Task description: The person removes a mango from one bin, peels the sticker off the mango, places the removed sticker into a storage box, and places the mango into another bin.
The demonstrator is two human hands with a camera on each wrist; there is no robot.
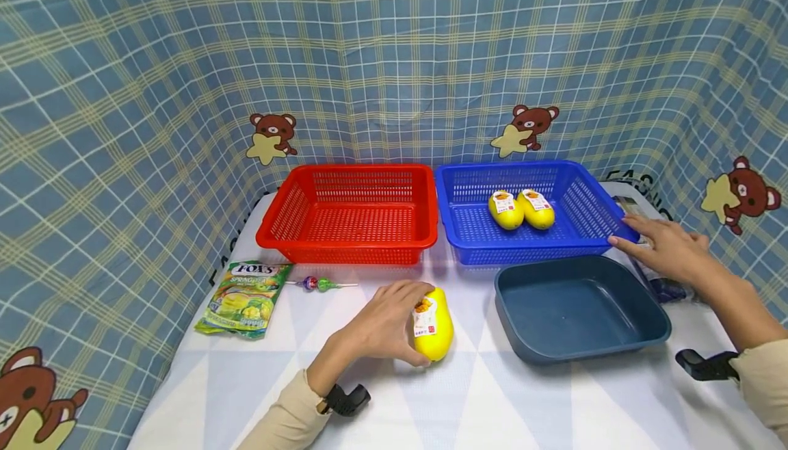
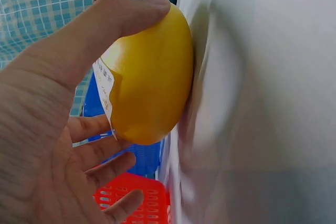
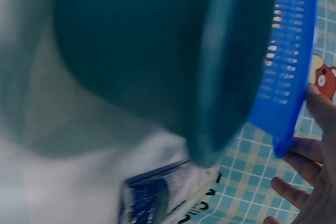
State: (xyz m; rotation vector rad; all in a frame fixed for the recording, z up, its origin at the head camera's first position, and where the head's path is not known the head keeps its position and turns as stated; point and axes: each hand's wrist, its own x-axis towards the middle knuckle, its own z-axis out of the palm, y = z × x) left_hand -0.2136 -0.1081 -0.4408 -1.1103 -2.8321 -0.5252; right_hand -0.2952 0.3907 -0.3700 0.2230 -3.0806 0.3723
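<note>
1. Nearest the camera, the left hand (image 1: pixel 384 323) curls its fingers and thumb round a yellow egg-shaped capsule (image 1: pixel 433 327), which rests on the worktop (image 1: pixel 468 402) in front of the red basket (image 1: pixel 353 214).
2. Judged from that grip, keeping thumb and fingers on opposite sides would stop the smooth shell from rolling.
3. Right hand (image 1: pixel 667 250), fingers straight, touches the blue basket (image 1: pixel 591 221) at its corner; two matching capsules lie inside, beside the dark tray (image 1: pixel 579 306).
4. Green sweet bag (image 1: pixel 245 296) reads "FOX'S"; the capsule labels are too small to read.
</note>
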